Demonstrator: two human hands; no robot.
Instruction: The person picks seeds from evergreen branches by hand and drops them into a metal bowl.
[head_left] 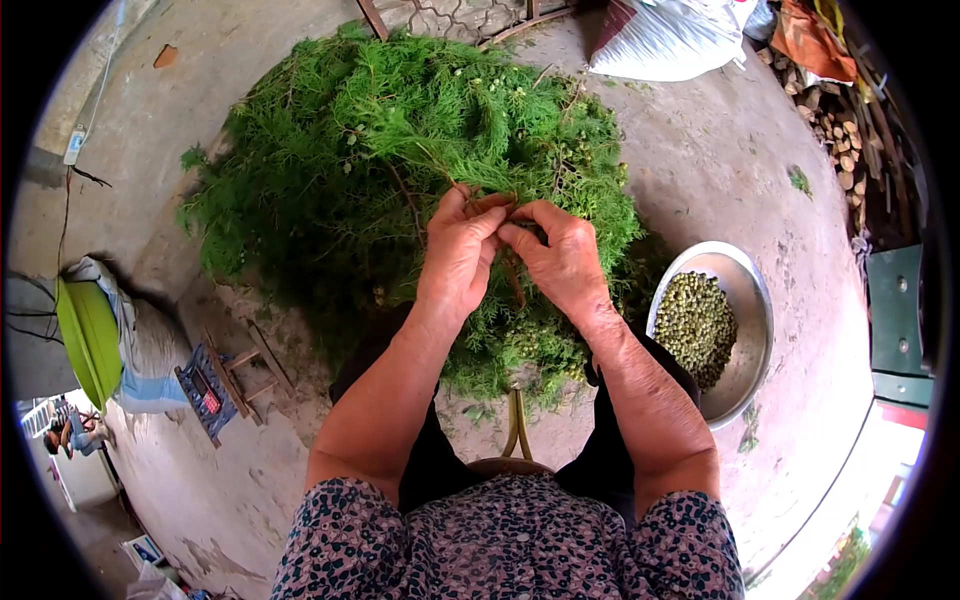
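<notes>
A large heap of green conifer branches (330,190) with feathery foliage and small pale-green cones covers the floor in front of my knees. Over its near side my two hands meet. My left hand (460,245) is closed around a conifer sprig (440,160), its thumb and fingers pinched near the stem. Close against it, my right hand (555,250) has thumb and forefinger pressed together at the same sprig; whatever lies between those fingertips is too small to make out. To the right stands a metal basin (752,345) partly filled with small round green cones (695,325).
A white sack (665,40) lies at the back right, with stacked firewood (845,150) beyond it. On the left are a small folding stool (215,385), a lime-green basin (85,340) and a pale sack (155,345). Another person (75,435) is at the far left.
</notes>
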